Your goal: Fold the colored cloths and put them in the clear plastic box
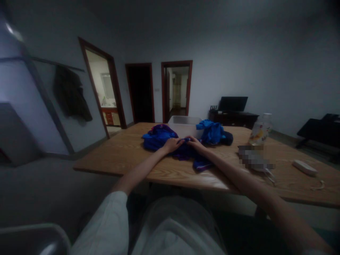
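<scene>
From here I see a dark blue garment [186, 153] on the table [162, 173], just on the near side of the plastic box [186, 131]. The left hand [172, 144] and right hand [196, 144] pinch it, close together. Blue clothing [212, 132] sits right of the box.

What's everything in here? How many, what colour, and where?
Table: 1, brown, middle
Bin: 1, whitish, table's far edge
Clothes heap: 1, blue and purple, left of bin
Garment: 1, dark blue, at both hands
Cloth bundle: 1, bright blue, right of bin
Dark lump: 1, blackish, beside cloth bundle
Bottle: 1, clear, patterned, table's right side
Blurred item: 1, greyish, before bottle
Small device: 1, white, table's right end
Screen: 1, black, on cabinet
Cabinet: 1, dark, far wall
Doorways: 3, reddish frames, background
Hanging clothing: 1, dark, left wall
Dark furniture: count unclear, far right
Sleeve: 1, pale, bottom left
Left hand: 1, bare, on garment
Right hand: 1, bare, on garment
</scene>
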A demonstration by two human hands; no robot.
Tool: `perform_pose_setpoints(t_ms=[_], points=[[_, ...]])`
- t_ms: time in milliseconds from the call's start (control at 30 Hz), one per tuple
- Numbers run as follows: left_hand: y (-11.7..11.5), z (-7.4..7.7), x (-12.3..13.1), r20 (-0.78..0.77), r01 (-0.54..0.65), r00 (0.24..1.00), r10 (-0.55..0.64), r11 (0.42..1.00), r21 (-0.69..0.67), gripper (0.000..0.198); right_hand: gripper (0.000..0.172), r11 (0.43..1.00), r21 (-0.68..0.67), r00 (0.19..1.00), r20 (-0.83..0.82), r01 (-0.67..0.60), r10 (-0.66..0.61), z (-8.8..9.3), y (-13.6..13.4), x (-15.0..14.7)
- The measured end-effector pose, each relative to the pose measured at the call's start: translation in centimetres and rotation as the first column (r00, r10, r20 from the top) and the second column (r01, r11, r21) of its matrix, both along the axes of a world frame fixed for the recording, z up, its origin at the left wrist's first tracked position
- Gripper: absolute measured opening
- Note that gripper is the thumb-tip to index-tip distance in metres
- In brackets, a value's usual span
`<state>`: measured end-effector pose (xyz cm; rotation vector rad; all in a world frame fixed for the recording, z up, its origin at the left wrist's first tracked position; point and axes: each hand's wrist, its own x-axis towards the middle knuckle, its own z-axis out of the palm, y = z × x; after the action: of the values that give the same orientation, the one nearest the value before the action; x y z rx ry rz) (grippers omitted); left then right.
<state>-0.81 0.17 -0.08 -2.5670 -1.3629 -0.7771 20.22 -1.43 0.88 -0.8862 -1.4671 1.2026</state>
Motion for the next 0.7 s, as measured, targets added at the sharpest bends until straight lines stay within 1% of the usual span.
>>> perform_pose_setpoints(t_ms=[133,300,567,700], points=[[0.0,-0.03,0.02,0.001,0.005,1.0,-0.005,1.0,0.004,0.054,0.016,1.0,0.012,1.0,-0.012,0.014,-0.014,0.65,-0.83,-0.05],[0.09,-0.14,0.01,-0.005,0.006,1.0,-0.006,1.0,0.015,0.055,0.015,1.0,0.011,1.0,-0.01,0.004,-0.004,0.8,-1.04,-0.02],[0.18,-0.27,0.13,0.005,-0.014,1.0,0.014,1.0,0.011,0.053,0.016,0.999,-0.037,1.0,0.004,-0.015,0.015,0.99,-1.25,-0.23],[0.22,-0.32,0.05,0.002,0.002,1.0,-0.002,1.0,0.021,0.056,0.018,0.999,-0.047,1.0,-0.004,-0.006,0.006,0.97,-1.29,-0.29]])
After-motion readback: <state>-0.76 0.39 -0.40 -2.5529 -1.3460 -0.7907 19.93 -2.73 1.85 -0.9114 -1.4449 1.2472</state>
